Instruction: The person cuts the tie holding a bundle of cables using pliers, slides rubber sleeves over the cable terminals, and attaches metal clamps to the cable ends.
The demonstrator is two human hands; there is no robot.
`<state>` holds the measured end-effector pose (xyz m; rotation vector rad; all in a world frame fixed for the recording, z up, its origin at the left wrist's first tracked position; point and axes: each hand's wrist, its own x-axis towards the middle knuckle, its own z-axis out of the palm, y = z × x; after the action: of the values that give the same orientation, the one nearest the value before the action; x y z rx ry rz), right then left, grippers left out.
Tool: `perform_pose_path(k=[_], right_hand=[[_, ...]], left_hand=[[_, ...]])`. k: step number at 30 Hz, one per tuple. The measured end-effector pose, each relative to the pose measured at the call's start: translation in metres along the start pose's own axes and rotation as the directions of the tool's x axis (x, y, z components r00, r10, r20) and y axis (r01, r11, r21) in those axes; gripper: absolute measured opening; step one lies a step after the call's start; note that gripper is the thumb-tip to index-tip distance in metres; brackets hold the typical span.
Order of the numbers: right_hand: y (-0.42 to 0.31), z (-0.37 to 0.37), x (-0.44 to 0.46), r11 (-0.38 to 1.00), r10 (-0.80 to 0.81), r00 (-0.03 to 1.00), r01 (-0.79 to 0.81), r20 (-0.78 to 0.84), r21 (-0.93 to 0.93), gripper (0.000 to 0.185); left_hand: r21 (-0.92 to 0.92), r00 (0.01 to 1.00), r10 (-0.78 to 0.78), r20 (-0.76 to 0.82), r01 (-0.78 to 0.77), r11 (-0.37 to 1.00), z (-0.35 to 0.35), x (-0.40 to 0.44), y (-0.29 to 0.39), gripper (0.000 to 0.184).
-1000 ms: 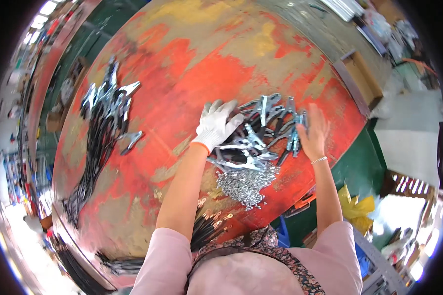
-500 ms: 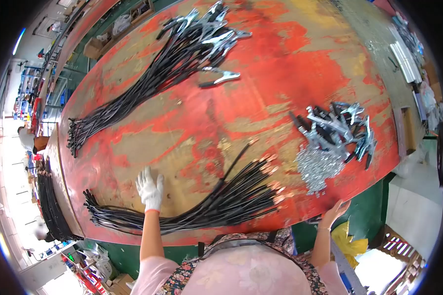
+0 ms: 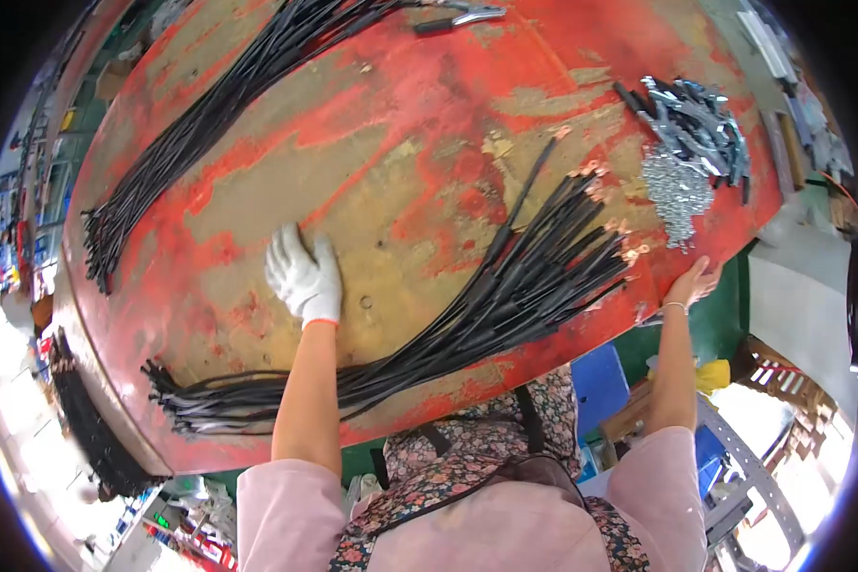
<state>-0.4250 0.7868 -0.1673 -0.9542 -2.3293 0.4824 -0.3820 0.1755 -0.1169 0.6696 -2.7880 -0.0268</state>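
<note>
My left hand, in a white knitted glove with an orange-red cuff, lies flat on the worn table, fingers spread and holding nothing. My forearm crosses over a bundle of black cables with copper ring lugs at their right ends. At the table's right front edge rests my bare right hand, fingers extended against the edge; part of it is hard to make out. Just beyond it sits a heap of small silvery metal pieces, touching a pile of metal clamps with black handles.
A second bundle of black cables stretches across the far left of the table. Near its upper end lies a single clamp. More dark cables hang beyond the left edge. A blue object stands below the front edge.
The camera view has shifted and tilted, so the cables and clamps sit higher in the picture. The left hand stays spread on the table, and the right hand stays at the edge.
</note>
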Motion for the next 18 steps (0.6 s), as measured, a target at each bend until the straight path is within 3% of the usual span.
perform_pose_path(k=[7,12,18], right_hand=[[-0.013,-0.004,0.001,1.0,0.019,0.998,-0.02,0.061,0.011,0.07],[-0.007,0.004,0.005,1.0,-0.024,1.0,0.024,0.003,-0.002,0.069],[-0.02,-0.004,-0.002,0.998,0.046,0.996,-0.042,0.075,-0.055,0.066]], left_hand=[[-0.017,1.0,-0.003,-0.017,0.003,1.0,0.002,-0.003,-0.005,0.053],[-0.033,1.0,-0.007,-0.01,0.007,0.999,0.001,0.002,0.0,0.053],[-0.007,1.0,0.003,-0.007,-0.003,1.0,-0.007,0.005,0.007,0.052]])
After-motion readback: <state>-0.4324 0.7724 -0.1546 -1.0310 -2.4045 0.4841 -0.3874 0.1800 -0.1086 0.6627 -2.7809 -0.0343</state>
